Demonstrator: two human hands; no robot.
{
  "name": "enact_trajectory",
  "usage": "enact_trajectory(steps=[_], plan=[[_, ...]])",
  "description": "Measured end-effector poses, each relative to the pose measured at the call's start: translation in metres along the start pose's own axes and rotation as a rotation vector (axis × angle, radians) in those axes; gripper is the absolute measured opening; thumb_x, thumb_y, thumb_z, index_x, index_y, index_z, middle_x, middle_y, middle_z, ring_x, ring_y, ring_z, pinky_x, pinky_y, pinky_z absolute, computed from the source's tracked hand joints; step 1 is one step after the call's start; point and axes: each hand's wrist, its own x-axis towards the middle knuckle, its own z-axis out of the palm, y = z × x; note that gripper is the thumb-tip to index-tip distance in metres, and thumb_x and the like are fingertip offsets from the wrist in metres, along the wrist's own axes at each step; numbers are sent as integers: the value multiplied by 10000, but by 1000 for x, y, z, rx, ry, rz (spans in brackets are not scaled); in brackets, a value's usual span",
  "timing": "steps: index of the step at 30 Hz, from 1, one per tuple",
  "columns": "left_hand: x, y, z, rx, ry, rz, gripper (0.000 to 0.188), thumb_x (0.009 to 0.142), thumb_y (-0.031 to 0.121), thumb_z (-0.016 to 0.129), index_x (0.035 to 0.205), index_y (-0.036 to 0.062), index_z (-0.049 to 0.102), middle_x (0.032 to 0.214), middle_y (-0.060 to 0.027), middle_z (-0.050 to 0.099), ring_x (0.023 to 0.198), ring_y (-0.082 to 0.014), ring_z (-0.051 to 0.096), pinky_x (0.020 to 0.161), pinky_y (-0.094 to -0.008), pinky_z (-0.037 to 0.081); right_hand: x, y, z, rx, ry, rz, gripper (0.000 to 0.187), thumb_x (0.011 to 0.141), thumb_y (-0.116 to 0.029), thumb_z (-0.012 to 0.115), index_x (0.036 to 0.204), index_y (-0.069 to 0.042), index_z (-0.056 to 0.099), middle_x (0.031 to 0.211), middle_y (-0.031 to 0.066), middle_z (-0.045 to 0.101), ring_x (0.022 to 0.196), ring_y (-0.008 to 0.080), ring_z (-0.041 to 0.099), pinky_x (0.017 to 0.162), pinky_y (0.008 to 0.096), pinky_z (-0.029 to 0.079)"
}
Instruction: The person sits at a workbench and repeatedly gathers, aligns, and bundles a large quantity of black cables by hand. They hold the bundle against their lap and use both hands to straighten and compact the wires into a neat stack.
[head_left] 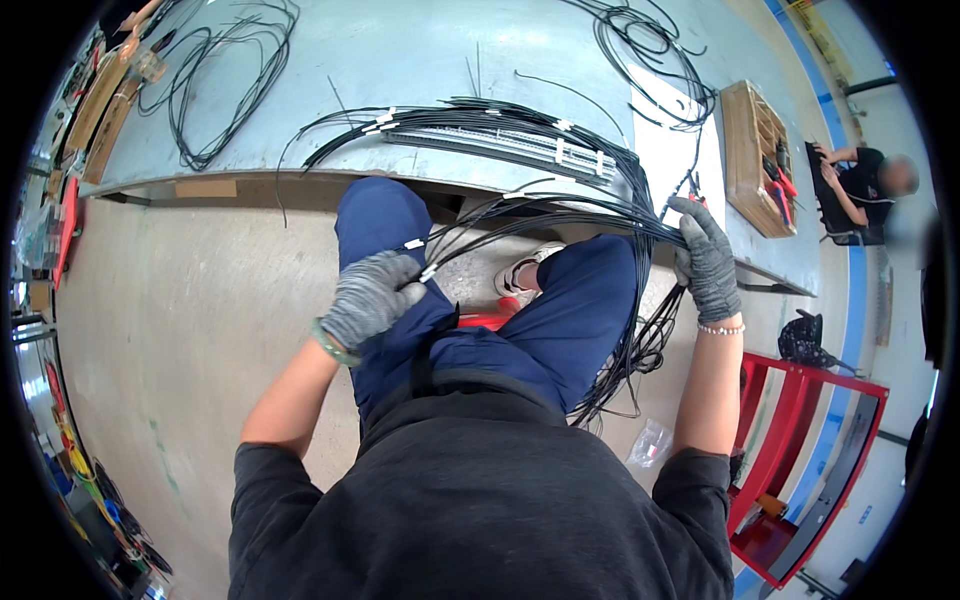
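Note:
A bundle of thin black cables with white labels stretches across my lap between both hands. My left hand, in a grey knit glove, is closed around the labelled left ends. At the right, my gloved right hand grips the same bundle, and the rest hangs in a tangle beside my right leg. Along the table's near edge lies another black cable bundle with white tags, partly over a grey slotted strip.
The grey table carries loose cable coils at the back. Standing at its right end is a wooden box with red-handled tools. A red cart is on the right; another person sits beyond. A plastic bag lies on the floor.

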Motion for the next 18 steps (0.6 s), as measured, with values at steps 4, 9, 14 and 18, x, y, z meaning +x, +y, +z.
enact_trajectory(steps=[4,9,14,18], plan=[[-3,-5,-19,-64,40,-123,254,736,146,739,943,35,641,802,-119,612,761,-268,618,705,-340,508,5,-2,8,-34,-49,67,297,962,-287,517,1139,-63,598,538,-56,413,394,36,345,346,194,269],[7,2,-15,9,305,-8,196,777,111,710,944,59,622,798,-88,617,715,-249,619,653,-355,503,9,0,10,-34,-63,63,295,965,-279,506,1139,-59,598,532,-53,411,386,42,329,346,201,265],[10,24,-1,-136,267,190,265,809,123,674,1065,67,636,913,-124,664,846,-283,649,744,-377,517,4,1,8,-35,-48,31,279,971,-243,487,1127,-43,602,518,-55,395,382,42,316,346,197,266],[27,46,37,118,150,24,428,862,244,592,1232,39,527,1036,-187,644,921,-341,627,816,-414,502,0,-9,13,-16,-75,43,272,972,-235,485,1126,-44,601,522,-54,398,380,45,320,346,199,264]])
